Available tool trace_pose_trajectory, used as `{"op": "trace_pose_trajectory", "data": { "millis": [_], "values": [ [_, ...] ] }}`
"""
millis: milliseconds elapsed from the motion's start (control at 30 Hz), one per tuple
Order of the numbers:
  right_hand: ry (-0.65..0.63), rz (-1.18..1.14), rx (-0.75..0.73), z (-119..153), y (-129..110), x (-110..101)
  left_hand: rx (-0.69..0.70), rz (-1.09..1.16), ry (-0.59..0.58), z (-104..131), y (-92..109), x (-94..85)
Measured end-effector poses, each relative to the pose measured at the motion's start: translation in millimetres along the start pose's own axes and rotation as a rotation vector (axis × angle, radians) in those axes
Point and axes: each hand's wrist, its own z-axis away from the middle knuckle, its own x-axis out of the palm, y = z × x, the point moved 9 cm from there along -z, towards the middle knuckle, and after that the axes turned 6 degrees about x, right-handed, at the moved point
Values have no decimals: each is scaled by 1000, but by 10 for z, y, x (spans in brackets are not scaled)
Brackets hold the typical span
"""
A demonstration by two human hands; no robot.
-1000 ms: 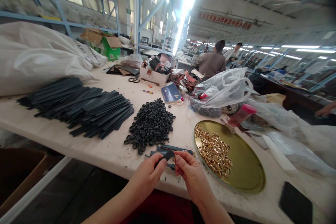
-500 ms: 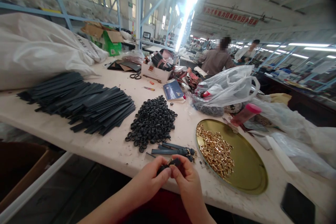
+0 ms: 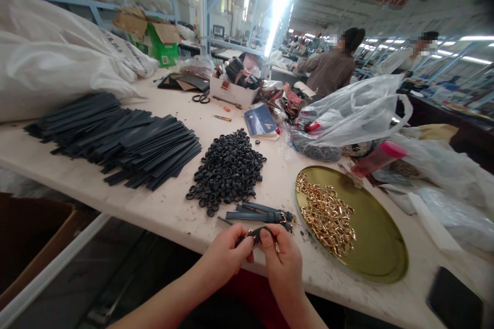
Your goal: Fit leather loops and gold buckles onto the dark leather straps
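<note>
At the table's front edge, my left hand [image 3: 230, 251] and my right hand [image 3: 281, 253] pinch one dark strap [image 3: 259, 233] between them. A bit of gold metal shows on the strap between the fingers; its exact shape is partly hidden. Just beyond my hands lie several dark straps with gold buckles [image 3: 266, 214]. Behind these is a heap of small black loops [image 3: 227, 167]. To the right a round gold tray [image 3: 380, 236] holds a pile of gold metal buckle pieces [image 3: 328, 216]. Flat dark strips [image 3: 127, 141] are stacked at the left.
A black phone [image 3: 455, 295] lies at the right front. Farther back are a blue booklet [image 3: 260, 121], scissors [image 3: 201, 97], a white box [image 3: 231, 93], plastic bags [image 3: 355, 113] and a pink-lidded container [image 3: 380, 158]. A large white sack [image 3: 57, 56] fills the left. Two people are in the background.
The strap has turned between my fingers, and more of its dark face and gold metal shows. My right thumb now lies on top of it. The camera view has shifted slightly.
</note>
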Motion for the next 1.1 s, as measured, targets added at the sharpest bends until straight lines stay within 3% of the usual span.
{"op": "trace_pose_trajectory", "data": {
  "millis": [100, 167, 233, 367, 433, 633, 833, 967, 1100],
  "values": [
    [50, 134, -250, 82, -100, -49, 25, -77, 16, -22, 20, -13],
    [43, 137, -291, 109, -71, -53, 64, -141, 42, -26, 58, -33],
    [53, 77, -181, 73, 37, -81, 78, -169, 46, -33, 76, -30],
    [38, -143, 234, -29, 329, -49, 43, -160, 3, -92, 32, 19],
    [4, -188, 307, -70, 355, 10, 20, -141, 12, -134, -5, 11],
    [-82, -218, 364, -192, 397, 102, -12, -75, 34, -212, -41, -49],
    [-355, -477, 485, -172, 393, 335, 36, -125, 39, -192, 44, -97],
    [-291, -426, 440, -123, 373, 286, 59, -107, 37, -157, 42, -91],
    [-179, -295, 313, -114, 274, 142, 21, 79, -42, -113, 7, -5]
  ]
}}
